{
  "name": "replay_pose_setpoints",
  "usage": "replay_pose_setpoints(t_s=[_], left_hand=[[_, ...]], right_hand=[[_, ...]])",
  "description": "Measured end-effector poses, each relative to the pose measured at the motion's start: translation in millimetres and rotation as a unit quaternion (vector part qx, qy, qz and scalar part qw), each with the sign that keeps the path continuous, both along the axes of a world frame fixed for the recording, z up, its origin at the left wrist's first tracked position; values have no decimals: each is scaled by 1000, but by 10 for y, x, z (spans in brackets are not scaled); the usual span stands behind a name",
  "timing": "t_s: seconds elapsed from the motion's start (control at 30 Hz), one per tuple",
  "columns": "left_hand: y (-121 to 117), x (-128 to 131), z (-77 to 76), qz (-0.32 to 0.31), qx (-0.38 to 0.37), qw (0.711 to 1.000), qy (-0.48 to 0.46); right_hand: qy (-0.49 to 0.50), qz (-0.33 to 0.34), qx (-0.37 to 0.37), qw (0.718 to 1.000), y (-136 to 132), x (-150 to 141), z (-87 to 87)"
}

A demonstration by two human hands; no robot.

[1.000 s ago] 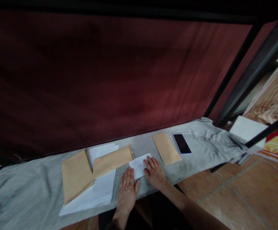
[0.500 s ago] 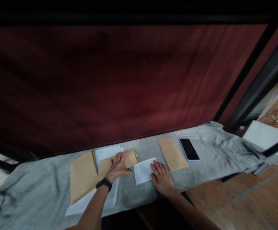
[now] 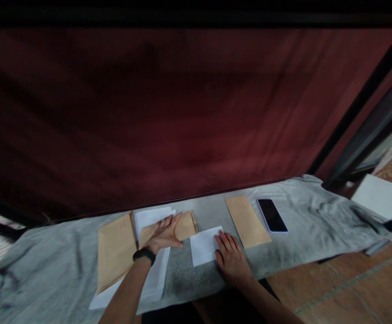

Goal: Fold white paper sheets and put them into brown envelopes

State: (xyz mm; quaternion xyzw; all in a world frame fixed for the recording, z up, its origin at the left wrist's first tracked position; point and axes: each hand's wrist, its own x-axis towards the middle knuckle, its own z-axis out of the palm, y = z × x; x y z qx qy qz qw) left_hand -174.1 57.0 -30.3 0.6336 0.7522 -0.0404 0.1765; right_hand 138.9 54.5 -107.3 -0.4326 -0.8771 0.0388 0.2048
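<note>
With its thumb stretched away from the fingers, my left hand [image 3: 164, 235] lies flat on a brown envelope [image 3: 185, 226]. A dark band circles that wrist. My right hand [image 3: 232, 260] rests, fingers extended, on the right edge of a folded white paper [image 3: 203, 246]. The paper's left edge meets the end of the envelope under my left hand. Left of that hand lies a stack of larger brown envelopes [image 3: 114, 252], partly over white sheets [image 3: 153, 281]. Another brown envelope [image 3: 248, 221] lies flat to the right of the white paper.
A phone [image 3: 272, 216] with a dark screen lies right of the single envelope. Grey cloth [image 3: 57, 265] covers the narrow surface. Behind it stands a dark red panel [image 3: 189, 121] in a black frame. Tiled floor [image 3: 344, 288] shows at lower right, and a white board [image 3: 383, 195] at far right.
The view has shifted slightly, so the phone and right-hand envelope sit a little lower and further right. Both hands keep nearly the same places on the envelope and paper.
</note>
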Motion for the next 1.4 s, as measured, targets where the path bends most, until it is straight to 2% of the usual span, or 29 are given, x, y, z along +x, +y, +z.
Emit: replay_pose_setpoints(t_s=[0.23, 0.33, 0.47, 0.57, 0.67, 0.8, 0.9, 1.0, 1.17, 1.4], left_hand=[[-151, 96, 11, -23, 121, 992, 5], [-294, 243, -15, -28, 173, 984, -1], [-482, 474, -21, -50, 234, 971, 11], [-596, 565, 17, -57, 269, 961, 25], [-725, 583, 56, -45, 298, 953, 31], [-964, 594, 53, -30, 307, 951, 38], [-1143, 611, 14, -16, 312, 949, 48], [-1256, 618, -32, -5, 311, 949, 54], [-1299, 601, -74, 2, 305, 951, 50], [-1297, 611, -76, 19, 302, 952, 38]], right_hand=[[12, -1, -19, 1000, -6, 2, -5], [27, 5, -25, 999, 7, 13, -39], [102, 8, -39, 994, 107, 10, -97], [125, -14, -55, 991, 242, -31, -92], [74, -65, -77, 992, 359, -101, -41], [1, -115, -111, 987, 406, -190, 1], [-14, -134, -132, 982, 397, -215, -4], [45, -140, -165, 975, 405, -196, -9], [147, -103, -190, 965, 427, -108, 31], [286, -76, -196, 935, 460, 172, 211]])
